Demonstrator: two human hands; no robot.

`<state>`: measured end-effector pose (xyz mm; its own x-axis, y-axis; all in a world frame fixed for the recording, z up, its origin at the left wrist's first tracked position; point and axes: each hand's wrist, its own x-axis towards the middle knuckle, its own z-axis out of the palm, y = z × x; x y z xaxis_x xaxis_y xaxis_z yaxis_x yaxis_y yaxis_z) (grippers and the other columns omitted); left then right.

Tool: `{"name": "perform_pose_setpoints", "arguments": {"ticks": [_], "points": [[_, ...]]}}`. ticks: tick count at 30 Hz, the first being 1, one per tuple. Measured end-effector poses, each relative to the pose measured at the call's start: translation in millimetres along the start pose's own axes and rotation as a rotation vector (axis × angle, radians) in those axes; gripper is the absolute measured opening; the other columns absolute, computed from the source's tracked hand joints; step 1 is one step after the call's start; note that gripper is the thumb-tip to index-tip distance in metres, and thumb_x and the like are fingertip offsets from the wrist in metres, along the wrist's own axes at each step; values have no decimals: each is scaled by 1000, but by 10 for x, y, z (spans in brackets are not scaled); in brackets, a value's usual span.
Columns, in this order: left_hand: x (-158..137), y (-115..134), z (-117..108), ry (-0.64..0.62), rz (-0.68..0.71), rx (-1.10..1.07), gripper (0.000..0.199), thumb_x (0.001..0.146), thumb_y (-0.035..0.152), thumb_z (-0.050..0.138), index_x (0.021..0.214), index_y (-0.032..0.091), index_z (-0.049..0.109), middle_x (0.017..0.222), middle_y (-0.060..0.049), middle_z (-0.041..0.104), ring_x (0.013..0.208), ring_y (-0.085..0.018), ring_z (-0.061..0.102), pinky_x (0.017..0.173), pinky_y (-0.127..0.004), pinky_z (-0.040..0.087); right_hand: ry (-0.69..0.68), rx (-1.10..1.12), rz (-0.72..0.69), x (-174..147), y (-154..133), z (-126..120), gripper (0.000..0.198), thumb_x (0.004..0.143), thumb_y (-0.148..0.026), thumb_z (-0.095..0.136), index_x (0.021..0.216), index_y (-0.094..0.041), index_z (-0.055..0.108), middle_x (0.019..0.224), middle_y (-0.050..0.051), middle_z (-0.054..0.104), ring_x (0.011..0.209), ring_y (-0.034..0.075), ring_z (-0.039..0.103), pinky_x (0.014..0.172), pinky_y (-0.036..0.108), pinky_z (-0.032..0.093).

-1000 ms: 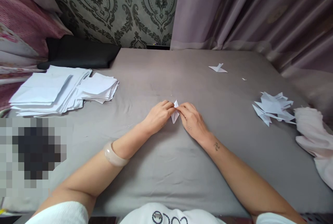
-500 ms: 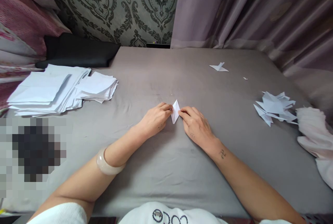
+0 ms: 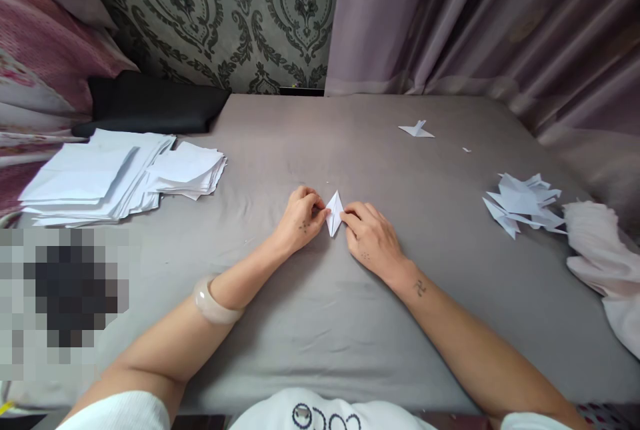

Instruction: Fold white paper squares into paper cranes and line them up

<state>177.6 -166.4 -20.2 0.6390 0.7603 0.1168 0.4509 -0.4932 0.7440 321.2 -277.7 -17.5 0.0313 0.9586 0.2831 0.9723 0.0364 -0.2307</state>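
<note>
A small white sheet folded into a narrow diamond, a piece of origami paper (image 3: 335, 215), lies between my hands with a crease down its middle. My left hand (image 3: 304, 215) pinches its left corner between thumb and curled fingers. At the right corner, the thumb and forefinger of my right hand (image 3: 373, 237) close on the paper, the other fingers bent behind. Both hands rest low over the grey cloth (image 3: 320, 323). The undersides of the fingertips are hidden.
A stack of large white sheets (image 3: 75, 173) and a pile of smaller squares (image 3: 190, 167) lie left. Several folded paper cranes (image 3: 527, 200) are heaped at right beside a pale cloth (image 3: 595, 243). One folded crane (image 3: 417, 129) sits farther back. Black fabric (image 3: 150, 103) lies back left.
My left hand has turned slightly, its knuckles higher and its thumb now showing along the paper's left edge. My right hand keeps its pinch. The whole view has shifted a little.
</note>
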Motion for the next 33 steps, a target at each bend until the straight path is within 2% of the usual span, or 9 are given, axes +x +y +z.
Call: {"name": "perform_pose_setpoints", "arguments": {"ticks": [4,8,13,15,18,23,27,30,33], "points": [[28,-17,-1,-54,-58,-87,8,79,21,60,76,15,63,100,-9,54,90,-18,55,78,-32,50,66,178,68,19,37,59,29,82,-5,45,92,-20,68,99,6,65,92,20,56,78,31,46],[61,-42,-25,-58,-63,-211,15,79,28,62,74,14,64,100,-8,57,86,-16,56,76,-30,48,166,483,278,79,105,114,24,82,-14,50,100,-19,64,98,6,67,79,16,60,75,30,49],[55,-65,-18,-166,-57,-531,26,84,40,59,83,14,61,83,-5,63,70,-12,57,65,-25,45,72,893,493,146,199,115,40,80,-37,63,114,-18,58,102,8,68,66,11,60,72,30,51],[44,-48,-8,-202,-51,-608,27,83,41,61,85,14,60,76,-3,62,67,-11,56,63,-23,44,14,1056,519,167,206,80,41,77,-40,66,111,-18,61,97,6,67,69,12,62,72,30,51],[37,6,-6,-170,-39,-716,26,80,38,66,86,15,56,78,-2,62,69,-11,57,64,-23,44,-45,1239,497,192,183,9,33,76,-39,68,102,-19,65,89,3,68,77,14,63,74,29,50],[60,107,-63,-126,-180,-956,39,73,35,74,99,16,52,81,-1,65,72,-12,61,70,-26,48,-139,1389,566,213,142,-65,26,72,-39,73,87,-19,67,78,0,66,64,11,60,57,24,45],[59,163,-106,-180,-256,-956,44,65,29,81,99,16,57,87,-2,67,78,-13,63,77,-28,49,-136,1596,664,217,124,-85,31,66,-35,77,89,-20,62,84,2,69,76,15,66,67,28,50],[40,183,-93,-223,-229,-957,39,64,30,81,95,15,61,87,-3,68,82,-16,65,81,-31,50,-121,1624,648,211,120,-77,30,66,-34,77,88,-21,62,88,1,69,79,13,64,75,29,50],[25,173,-64,-190,-144,-948,29,68,32,78,88,14,66,87,-4,69,84,-17,64,84,-32,49,-94,1549,591,201,125,-46,27,68,-34,76,87,-22,63,89,-1,67,80,12,60,77,28,48]]}}
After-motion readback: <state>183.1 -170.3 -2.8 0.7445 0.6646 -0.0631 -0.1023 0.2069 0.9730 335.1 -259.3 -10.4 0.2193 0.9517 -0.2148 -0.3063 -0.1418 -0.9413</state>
